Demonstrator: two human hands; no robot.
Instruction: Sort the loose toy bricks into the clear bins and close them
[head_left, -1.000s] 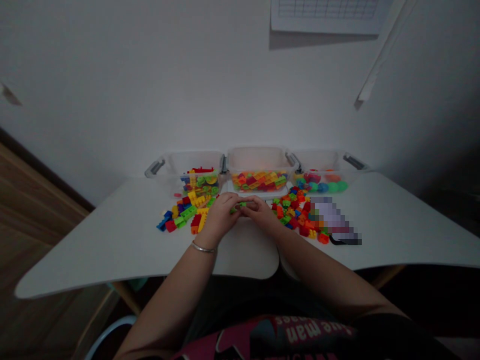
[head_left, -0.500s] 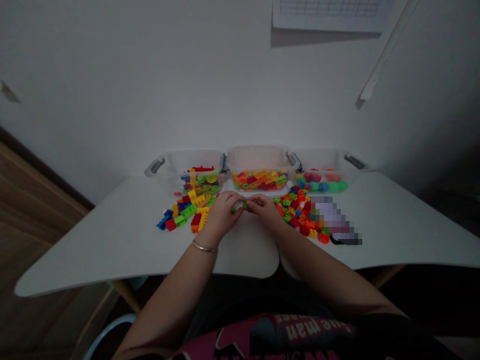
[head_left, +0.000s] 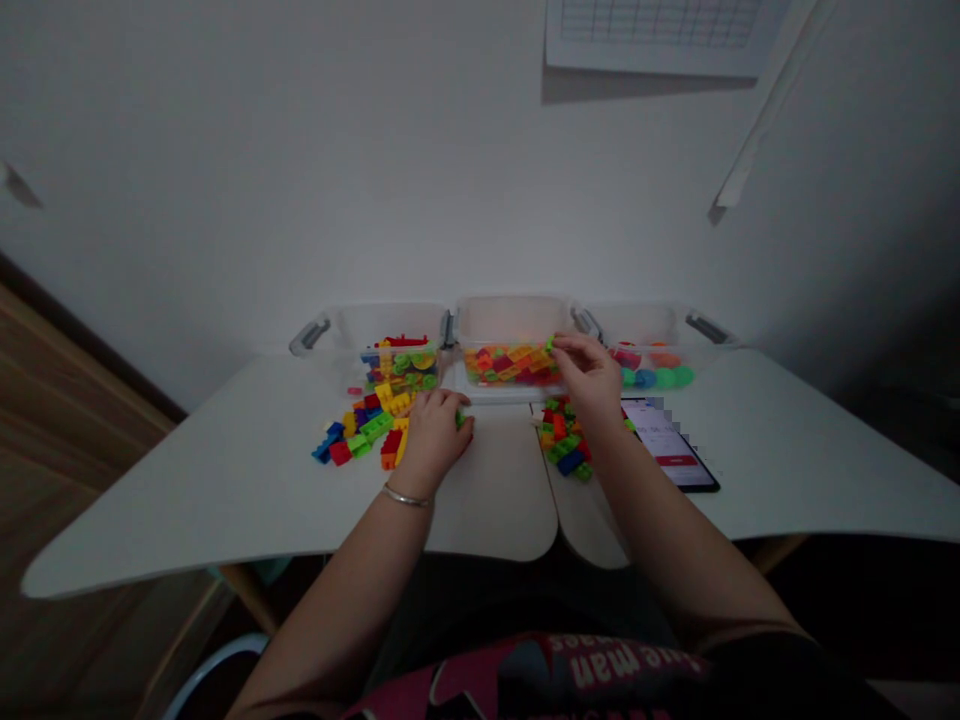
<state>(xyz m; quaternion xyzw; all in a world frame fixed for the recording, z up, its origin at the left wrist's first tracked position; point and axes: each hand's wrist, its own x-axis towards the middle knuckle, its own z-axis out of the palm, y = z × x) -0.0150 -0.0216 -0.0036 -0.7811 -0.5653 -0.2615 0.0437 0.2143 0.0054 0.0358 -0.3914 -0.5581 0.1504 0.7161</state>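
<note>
My right hand [head_left: 596,378] is raised at the front right corner of the middle clear bin [head_left: 517,325]. Its thumb and fingertips pinch a small green toy brick [head_left: 550,345]. Lower and to the left, my left hand [head_left: 437,425] is closed near the table, and a bit of a green piece [head_left: 460,418] shows between its thumb and fingers. Behind and beside that hand lies a loose pile of coloured toy bricks [head_left: 377,427]. Another brick pile [head_left: 570,455] sits under my right wrist, partly hidden by it.
The left clear bin [head_left: 341,330] holds mixed pieces, and the right clear bin [head_left: 652,318] holds round ones. A phone [head_left: 679,465] lies right of my right forearm. A seam divides the white tabletop [head_left: 180,470] near its middle. Behind the bins rises a wall.
My hands have come apart. The right one has moved up and right to the middle bin's corner with a green brick in its fingers. The left has stayed nearly in place, slightly lower.
</note>
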